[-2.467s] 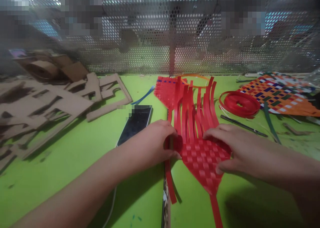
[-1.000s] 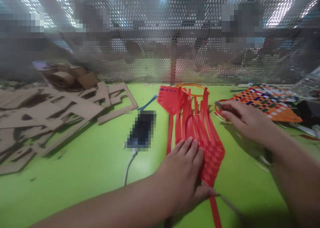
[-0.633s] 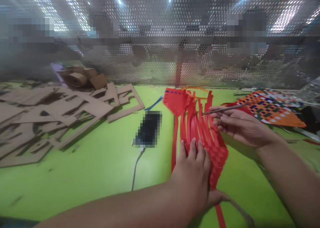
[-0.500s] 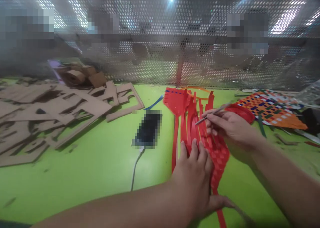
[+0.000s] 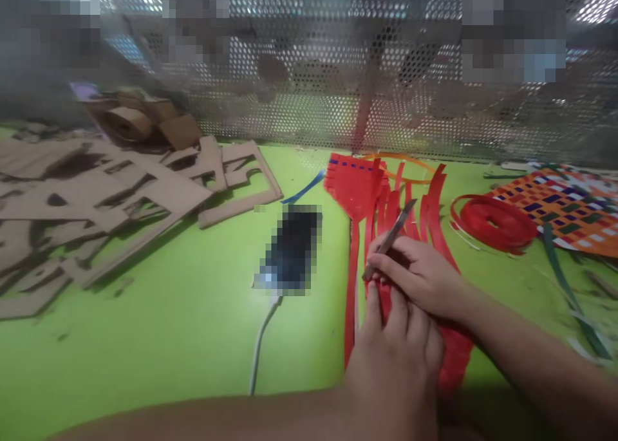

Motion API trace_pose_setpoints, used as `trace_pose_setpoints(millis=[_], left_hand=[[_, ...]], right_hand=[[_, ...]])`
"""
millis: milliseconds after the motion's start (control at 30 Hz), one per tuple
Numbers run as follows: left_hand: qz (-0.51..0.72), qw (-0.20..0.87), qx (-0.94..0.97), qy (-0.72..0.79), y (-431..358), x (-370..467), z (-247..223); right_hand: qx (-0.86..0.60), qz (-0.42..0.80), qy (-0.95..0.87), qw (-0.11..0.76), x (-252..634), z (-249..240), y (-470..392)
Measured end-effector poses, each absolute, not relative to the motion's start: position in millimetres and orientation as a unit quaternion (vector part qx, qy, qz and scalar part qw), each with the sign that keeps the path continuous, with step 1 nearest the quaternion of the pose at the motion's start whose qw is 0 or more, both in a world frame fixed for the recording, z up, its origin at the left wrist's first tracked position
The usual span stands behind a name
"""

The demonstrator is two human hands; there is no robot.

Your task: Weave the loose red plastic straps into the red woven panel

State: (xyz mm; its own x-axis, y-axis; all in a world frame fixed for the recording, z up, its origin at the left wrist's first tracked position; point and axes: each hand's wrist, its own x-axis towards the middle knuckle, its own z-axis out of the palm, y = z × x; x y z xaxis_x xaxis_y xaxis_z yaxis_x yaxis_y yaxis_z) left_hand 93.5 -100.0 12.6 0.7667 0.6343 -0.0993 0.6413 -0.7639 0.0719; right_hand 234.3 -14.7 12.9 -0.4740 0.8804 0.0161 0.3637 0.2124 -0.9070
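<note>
Red strips (image 5: 355, 254), woven together toward the near end, lie on the green table, their loose ends pointing away from me. My left hand (image 5: 400, 344) rests on the weave with fingers stretched out, pressing it and hiding part of it. Just beyond those fingertips, my right hand (image 5: 420, 270) pinches a slim grey metal tool (image 5: 396, 228), slanted with its lower end at the strips. Whether it is a blade or tweezers I cannot tell. A finished-looking red woven piece (image 5: 352, 183) with a blue-dashed edge lies at the far end.
Left of the strips is a phone (image 5: 292, 248) on a white cable (image 5: 258, 344). Cardboard offcuts (image 5: 145, 190) pile up at the left. A red strip coil (image 5: 497, 222) and a multicoloured woven sheet (image 5: 570, 203) lie right. A perforated metal screen (image 5: 309, 93) stands behind.
My right hand has moved nearer to me and left, beside my left fingertips, and the tool now stands steeper. The view has shifted, showing the red coil more fully.
</note>
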Motion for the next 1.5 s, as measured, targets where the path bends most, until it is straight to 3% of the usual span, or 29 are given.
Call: trace_pose_setpoints(millis=[233,767,933,1033,1133,1300,1367,1467,1500], left_hand=[[0.01,0.039,0.932,0.361,-103.7,92.4,2.1],[-0.043,0.082,0.928,0.36,-103.9,93.0,10.7],[-0.051,0.077,0.93,0.356,-100.4,92.6,16.2],[-0.055,0.08,0.93,0.353,-98.9,92.6,19.5],[-0.01,0.091,0.927,0.365,-100.2,92.4,26.5],[0.069,0.192,0.891,0.406,-86.4,71.9,55.5],[0.084,0.237,0.837,0.486,-68.5,54.1,63.6],[0.087,0.274,0.773,0.565,-36.3,28.9,59.0],[0.093,0.332,0.742,0.575,-26.9,23.2,53.7]], right_hand=[[-0.435,0.338,-0.799,0.242,230.4,21.5,-12.7],[-0.42,0.343,-0.808,0.231,225.1,27.8,-15.3],[-0.437,0.413,-0.754,0.265,226.6,19.5,-17.5],[-0.448,0.498,-0.663,0.333,228.9,13.6,-18.6],[-0.469,0.499,-0.61,0.4,230.8,8.3,-17.0],[-0.471,0.51,-0.557,0.457,233.8,-2.6,-7.7],[-0.477,0.537,-0.529,0.452,235.8,-7.8,-3.5],[-0.478,0.57,-0.493,0.451,238.5,-14.7,0.7],[-0.477,0.575,-0.486,0.454,238.9,-16.3,1.6]])
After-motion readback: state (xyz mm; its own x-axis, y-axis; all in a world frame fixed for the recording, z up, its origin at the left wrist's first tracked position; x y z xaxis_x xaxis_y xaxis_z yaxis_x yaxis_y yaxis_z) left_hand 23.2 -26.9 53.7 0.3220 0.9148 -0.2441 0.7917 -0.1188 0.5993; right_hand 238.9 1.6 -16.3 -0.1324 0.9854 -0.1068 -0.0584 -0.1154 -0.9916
